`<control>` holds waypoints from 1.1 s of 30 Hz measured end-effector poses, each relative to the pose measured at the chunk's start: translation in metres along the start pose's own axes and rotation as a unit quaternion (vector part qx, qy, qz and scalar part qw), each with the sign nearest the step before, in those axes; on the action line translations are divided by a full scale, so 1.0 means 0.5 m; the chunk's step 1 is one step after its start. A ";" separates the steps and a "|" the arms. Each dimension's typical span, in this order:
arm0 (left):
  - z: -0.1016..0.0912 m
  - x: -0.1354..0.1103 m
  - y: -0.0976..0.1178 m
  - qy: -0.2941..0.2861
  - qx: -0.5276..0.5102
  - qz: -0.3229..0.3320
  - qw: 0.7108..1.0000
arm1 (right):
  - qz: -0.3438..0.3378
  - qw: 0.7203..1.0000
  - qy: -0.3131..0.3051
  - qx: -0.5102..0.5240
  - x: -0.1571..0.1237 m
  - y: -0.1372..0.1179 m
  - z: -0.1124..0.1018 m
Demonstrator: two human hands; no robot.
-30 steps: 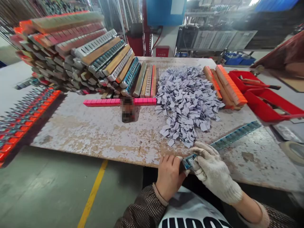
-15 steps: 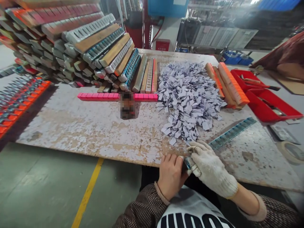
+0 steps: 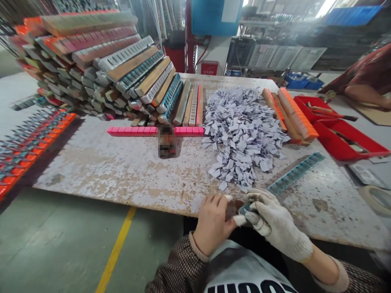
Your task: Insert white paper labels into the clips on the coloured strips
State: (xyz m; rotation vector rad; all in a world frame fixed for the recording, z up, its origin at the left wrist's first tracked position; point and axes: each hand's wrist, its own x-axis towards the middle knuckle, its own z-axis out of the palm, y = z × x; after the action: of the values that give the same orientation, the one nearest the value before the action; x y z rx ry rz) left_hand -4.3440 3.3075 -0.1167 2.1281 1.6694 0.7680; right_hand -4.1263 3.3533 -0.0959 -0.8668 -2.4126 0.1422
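Note:
My bare left hand (image 3: 214, 221) and my gloved right hand (image 3: 270, 221) meet at the near edge of the worn table (image 3: 128, 171). Both pinch the near end of a long teal strip (image 3: 291, 176) that runs away to the right across the table. The strip's end is mostly hidden between my fingers. Just beyond my hands lies a big heap of small pale paper tags (image 3: 241, 126).
A tall stack of long strips (image 3: 100, 61) fills the far left. A pink strip (image 3: 137, 130) lies across the middle. Orange strips (image 3: 293, 114) and red trays (image 3: 339, 130) sit at the right. A rack of orange pieces (image 3: 27, 150) stands left of the table.
My hands stay joined on the strip's end; the left fingers have shifted slightly over it. The view has tilted a little.

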 end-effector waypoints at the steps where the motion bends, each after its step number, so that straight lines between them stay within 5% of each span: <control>1: -0.009 0.015 -0.005 0.008 0.027 -0.016 0.999 | 0.010 1.000 0.008 0.013 -0.002 0.001 -0.004; 5: -0.017 0.082 -0.016 0.009 0.136 -0.063 0.989 | 0.061 0.997 0.040 0.038 -0.013 0.010 -0.021; 8: -0.005 0.113 -0.019 -0.017 0.124 -0.074 0.989 | 0.090 0.993 0.067 0.033 -0.027 0.024 -0.034; 14: -0.005 0.105 -0.019 -0.026 0.059 -0.085 0.994 | 0.104 0.989 0.105 0.019 -0.039 0.044 -0.045; 20: -0.005 0.064 0.044 0.131 0.008 0.087 0.988 | 0.093 0.992 0.088 -0.007 0.019 0.039 -0.032; 24: -0.014 0.055 0.077 0.164 -0.007 0.177 0.970 | 0.103 0.980 0.105 0.131 0.056 0.021 -0.036; 28: -0.037 0.055 0.077 0.110 -0.154 0.085 0.978 | 0.147 0.955 0.096 0.238 0.061 0.003 -0.059; 33: -0.048 0.050 0.075 -0.065 -0.341 0.019 0.938 | 0.174 0.952 0.074 0.242 0.045 -0.020 -0.078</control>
State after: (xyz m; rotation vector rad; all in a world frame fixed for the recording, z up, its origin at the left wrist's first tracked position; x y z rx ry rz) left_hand -4.3245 3.3202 -0.0708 1.6696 1.0721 1.0094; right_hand -4.1250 3.3560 -0.0498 -1.0115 -1.9358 0.7410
